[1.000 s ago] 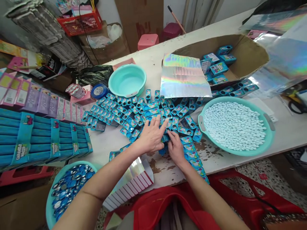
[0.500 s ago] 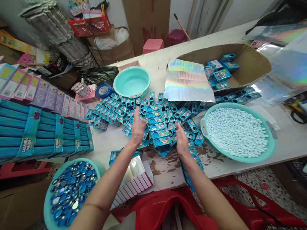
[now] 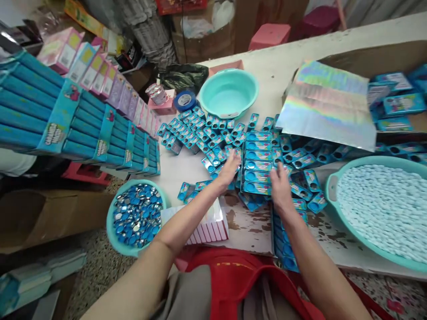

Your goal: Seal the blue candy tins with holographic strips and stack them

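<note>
Lined up on the counter [image 3: 273,84] as a row of blue boxes [image 3: 257,165]. Flanked by left hand [image 3: 230,169], with fingers open and extended, and right hand [image 3: 280,186], with fingers loosely bent, open; cannot tell about contact. Surrounded by loose blue boxes [image 3: 182,131], near a turquoise basin [image 3: 230,91] and a silvery sheet [image 3: 328,104].

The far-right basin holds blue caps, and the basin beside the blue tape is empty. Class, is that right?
Not quite. The head view shows small pale pieces in the far-right basin, not blue caps; the basin beside the blue tape is indeed empty.
</note>
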Motion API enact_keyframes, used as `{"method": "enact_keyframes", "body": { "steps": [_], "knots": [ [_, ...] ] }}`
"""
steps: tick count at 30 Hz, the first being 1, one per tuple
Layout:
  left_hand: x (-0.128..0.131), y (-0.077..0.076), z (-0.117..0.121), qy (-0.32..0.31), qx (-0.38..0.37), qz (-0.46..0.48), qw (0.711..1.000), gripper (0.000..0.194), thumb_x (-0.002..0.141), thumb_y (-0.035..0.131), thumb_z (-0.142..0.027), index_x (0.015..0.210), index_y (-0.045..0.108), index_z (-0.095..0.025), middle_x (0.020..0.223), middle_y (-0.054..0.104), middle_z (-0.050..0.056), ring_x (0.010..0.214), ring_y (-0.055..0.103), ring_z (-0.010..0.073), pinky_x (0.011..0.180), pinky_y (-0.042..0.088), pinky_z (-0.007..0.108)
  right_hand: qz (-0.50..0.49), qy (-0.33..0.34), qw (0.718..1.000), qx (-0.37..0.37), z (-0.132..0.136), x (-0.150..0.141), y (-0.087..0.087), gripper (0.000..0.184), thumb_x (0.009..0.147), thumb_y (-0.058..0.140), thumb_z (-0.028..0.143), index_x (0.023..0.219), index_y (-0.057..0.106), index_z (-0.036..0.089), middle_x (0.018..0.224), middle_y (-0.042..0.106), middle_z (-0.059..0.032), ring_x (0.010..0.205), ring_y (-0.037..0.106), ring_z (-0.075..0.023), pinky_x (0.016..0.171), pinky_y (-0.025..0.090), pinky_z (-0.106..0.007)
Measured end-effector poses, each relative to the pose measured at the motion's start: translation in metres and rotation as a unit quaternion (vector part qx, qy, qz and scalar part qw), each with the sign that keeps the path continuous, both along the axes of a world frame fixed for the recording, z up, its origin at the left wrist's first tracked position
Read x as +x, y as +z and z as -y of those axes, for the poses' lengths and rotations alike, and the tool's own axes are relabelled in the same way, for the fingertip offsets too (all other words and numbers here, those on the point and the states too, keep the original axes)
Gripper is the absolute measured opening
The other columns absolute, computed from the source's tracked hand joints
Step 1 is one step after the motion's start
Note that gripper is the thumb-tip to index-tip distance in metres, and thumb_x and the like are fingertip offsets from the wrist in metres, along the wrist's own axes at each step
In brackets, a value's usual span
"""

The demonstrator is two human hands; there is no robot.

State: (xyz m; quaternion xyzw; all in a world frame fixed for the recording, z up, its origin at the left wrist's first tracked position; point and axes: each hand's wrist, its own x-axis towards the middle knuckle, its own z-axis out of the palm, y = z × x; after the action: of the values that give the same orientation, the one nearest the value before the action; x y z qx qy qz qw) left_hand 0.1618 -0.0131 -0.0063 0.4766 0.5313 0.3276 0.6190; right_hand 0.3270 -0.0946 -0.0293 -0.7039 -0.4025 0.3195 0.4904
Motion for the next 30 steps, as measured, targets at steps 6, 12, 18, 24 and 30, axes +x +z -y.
{"method": "enact_keyframes", "body": {
  "steps": [6, 12, 18, 24, 30],
  "knots": [
    [-0.164, 0.026, 0.055, -0.048, 0.054, -0.297, 0.952, 0.033, 0.083, 0.054, -0.040, 0.105, 0.064, -0.018, 0.107, 0.069, 0.006, 0.101, 0.062, 0.0203, 0.096, 0.046, 0.036, 0.192, 0.118, 0.960, 0.167, 0.085, -0.050, 0.029, 0.024, 0.084, 0.060, 0.024, 0.107, 0.063, 0.023, 0.098, 0.066, -0.0075, 0.095, 0.062, -0.0212, 0.085, 0.051, -0.039],
    [-0.212, -0.004, 0.130, -0.097, 0.139, -0.461, 0.871, 0.026, 0.087, 0.050, -0.032, 0.105, 0.065, -0.021, 0.108, 0.067, 0.006, 0.104, 0.058, 0.0215, 0.094, 0.045, 0.038, 0.002, 0.163, 0.983, -0.081, 0.090, -0.120, -0.018, 0.037, 0.081, 0.059, 0.041, 0.109, 0.059, 0.018, 0.104, 0.065, -0.0123, 0.085, 0.063, -0.0214, 0.071, 0.054, -0.037],
    [-0.160, -0.018, 0.118, -0.176, 0.184, -0.455, 0.853, 0.031, 0.086, 0.057, -0.037, 0.114, 0.063, -0.022, 0.114, 0.066, 0.005, 0.110, 0.052, 0.0251, 0.093, 0.039, 0.041, -0.173, 0.165, 0.956, -0.170, 0.064, -0.137, -0.044, 0.046, 0.062, 0.073, 0.046, 0.095, 0.060, 0.018, 0.076, 0.064, -0.0034, 0.066, 0.060, -0.0178, 0.063, 0.052, -0.034],
    [-0.135, -0.012, 0.090, -0.212, 0.150, -0.384, 0.886, 0.024, 0.092, 0.047, -0.031, 0.089, 0.069, -0.023, 0.092, 0.071, 0.002, 0.093, 0.057, 0.0201, 0.088, 0.036, 0.037, 0.056, 0.147, 0.987, -0.016, 0.067, -0.131, -0.017, 0.037, 0.082, 0.057, 0.040, 0.113, 0.060, 0.020, 0.103, 0.066, -0.0107, 0.093, 0.062, -0.0234, 0.083, 0.051, -0.042],
    [-0.124, -0.013, 0.073, -0.223, 0.178, -0.377, 0.881, 0.026, 0.090, 0.047, -0.031, 0.078, 0.068, -0.022, 0.083, 0.069, 0.005, 0.092, 0.057, 0.0232, 0.084, 0.035, 0.036, 0.401, 0.216, 0.887, 0.066, 0.060, -0.138, -0.007, 0.035, 0.092, 0.049, 0.029, 0.125, 0.058, 0.026, 0.135, 0.054, -0.0109, 0.129, 0.042, -0.0303, 0.101, 0.035, -0.050]
  ]
}}
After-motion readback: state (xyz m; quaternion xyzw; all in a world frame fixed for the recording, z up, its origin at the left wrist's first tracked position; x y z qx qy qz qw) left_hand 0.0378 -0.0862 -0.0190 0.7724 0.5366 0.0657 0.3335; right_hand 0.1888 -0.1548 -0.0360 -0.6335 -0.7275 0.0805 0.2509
